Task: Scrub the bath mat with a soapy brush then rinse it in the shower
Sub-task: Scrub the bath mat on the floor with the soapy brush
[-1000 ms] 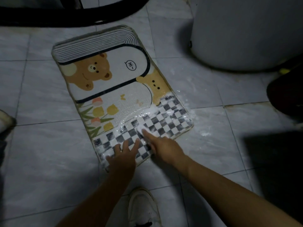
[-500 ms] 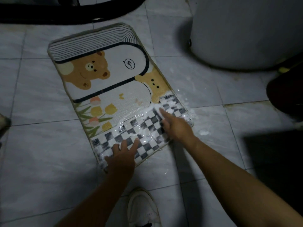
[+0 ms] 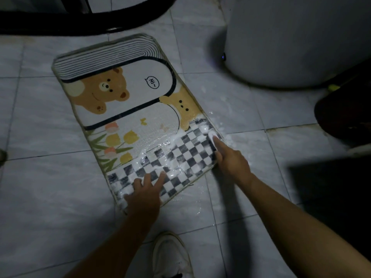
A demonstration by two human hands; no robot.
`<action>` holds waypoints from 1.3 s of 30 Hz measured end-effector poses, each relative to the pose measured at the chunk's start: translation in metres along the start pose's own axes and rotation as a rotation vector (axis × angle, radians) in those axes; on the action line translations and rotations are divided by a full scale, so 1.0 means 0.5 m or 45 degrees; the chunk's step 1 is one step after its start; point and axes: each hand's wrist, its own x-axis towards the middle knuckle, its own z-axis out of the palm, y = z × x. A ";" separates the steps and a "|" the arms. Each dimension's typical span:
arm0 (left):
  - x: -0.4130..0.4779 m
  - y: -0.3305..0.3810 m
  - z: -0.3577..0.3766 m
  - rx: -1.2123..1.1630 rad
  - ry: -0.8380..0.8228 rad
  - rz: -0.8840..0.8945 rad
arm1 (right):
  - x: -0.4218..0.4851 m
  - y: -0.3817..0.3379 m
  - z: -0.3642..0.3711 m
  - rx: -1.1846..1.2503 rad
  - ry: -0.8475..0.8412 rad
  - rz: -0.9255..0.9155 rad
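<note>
A bath mat [image 3: 128, 93] printed with bears, tulips and a black-and-white checker band lies flat on the tiled floor. White soap foam [image 3: 172, 140] covers the checker band and spills onto the tiles at the mat's right edge. My left hand [image 3: 144, 195] presses flat on the near left corner of the mat, fingers spread. At the mat's near right corner my right hand [image 3: 230, 159] grips a small white brush [image 3: 211, 136], index finger stretched along it. The hand hides most of the brush.
A large white round container [image 3: 291, 37] stands at the back right. A dark basin [image 3: 345, 117] sits at the right edge. A black curved base [image 3: 80, 23] runs along the top. My white shoe [image 3: 170, 257] is just below the mat.
My right hand has slid the brush rightward along the checker band, from its middle to the right edge. The left hand has stayed pressed on the mat's corner.
</note>
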 end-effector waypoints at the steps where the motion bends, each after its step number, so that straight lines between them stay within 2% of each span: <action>1: 0.000 -0.001 0.000 0.002 -0.013 -0.006 | -0.005 -0.012 0.006 0.080 0.009 0.026; 4: 0.002 -0.001 -0.003 -0.007 0.000 0.000 | -0.057 -0.070 0.051 0.306 -0.040 -0.043; 6: 0.001 -0.005 0.001 -0.013 0.020 0.003 | -0.100 -0.093 0.079 0.369 -0.159 -0.121; 10: -0.010 -0.008 0.015 -0.044 0.062 0.019 | -0.126 -0.087 0.072 0.203 -0.259 -0.211; 15: -0.027 -0.022 0.015 -0.074 0.017 0.070 | -0.131 -0.062 0.023 0.022 -0.274 -0.136; 20: -0.020 -0.043 -0.016 -0.176 -0.157 0.163 | -0.123 -0.066 -0.014 -0.049 -0.295 -0.104; 24: 0.000 -0.028 -0.051 -0.240 -0.096 0.205 | -0.120 -0.070 -0.027 -0.086 -0.303 -0.076; 30: 0.026 0.028 -0.073 -0.270 -0.037 0.302 | -0.096 -0.086 -0.003 -0.119 -0.170 -0.156; 39: 0.062 0.098 -0.041 -0.138 -0.041 0.215 | 0.016 -0.051 0.021 -0.205 0.087 -0.198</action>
